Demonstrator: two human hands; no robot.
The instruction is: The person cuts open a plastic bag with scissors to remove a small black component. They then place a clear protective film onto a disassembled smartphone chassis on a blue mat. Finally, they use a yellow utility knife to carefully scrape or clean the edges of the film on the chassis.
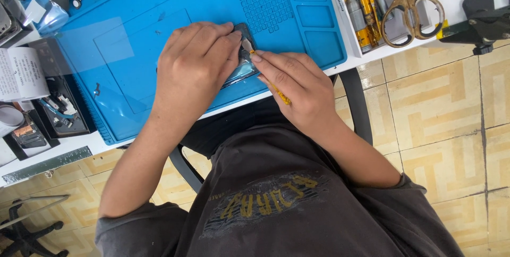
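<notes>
Two hands: left hand (194,63) fingers cover phone (241,60).

The work mat (159,34) at twelve o'clock looks like matt blue rubber with moulded ridges. The scissors (411,15) at two o'clock show dull metal blades. The floor tiles (441,103) look glazed.

Dark grey tee (276,193), short sleeves, faded cracked chest print in yellow and grey. Forearms bare, no watch, rings or gloves on left hand (194,68) or right hand (297,89).
</notes>
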